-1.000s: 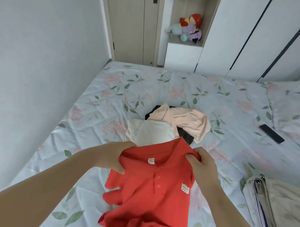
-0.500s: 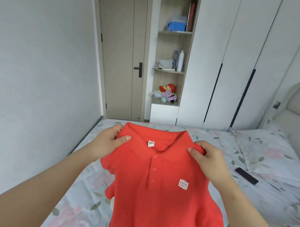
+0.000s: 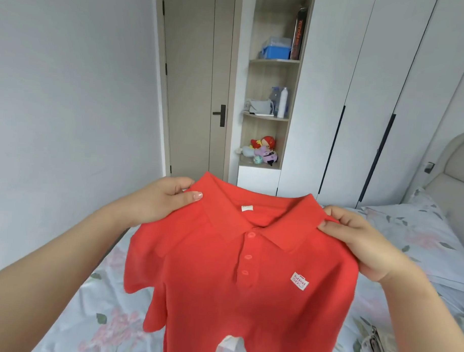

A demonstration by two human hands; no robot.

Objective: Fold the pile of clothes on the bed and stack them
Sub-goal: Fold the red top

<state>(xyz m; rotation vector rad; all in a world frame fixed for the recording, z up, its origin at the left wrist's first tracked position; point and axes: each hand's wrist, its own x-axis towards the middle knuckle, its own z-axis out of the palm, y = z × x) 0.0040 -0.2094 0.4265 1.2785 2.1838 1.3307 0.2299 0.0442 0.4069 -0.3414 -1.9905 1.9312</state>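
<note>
A person's left grip point(image 3: 159, 201) and right grip point(image 3: 360, 241) each pinch a shoulder of a red polo shirt point(image 3: 247, 297) beside its collar, thumbs on the front, holding it spread and upright, its buttoned placket and white chest label facing the camera. Below the shirt lies the floral-sheeted bed point(image 3: 102, 318); behind the shirt stand a beige door point(image 3: 194, 82) and open shelves point(image 3: 273, 61) holding plush toys point(image 3: 263, 150).
</note>
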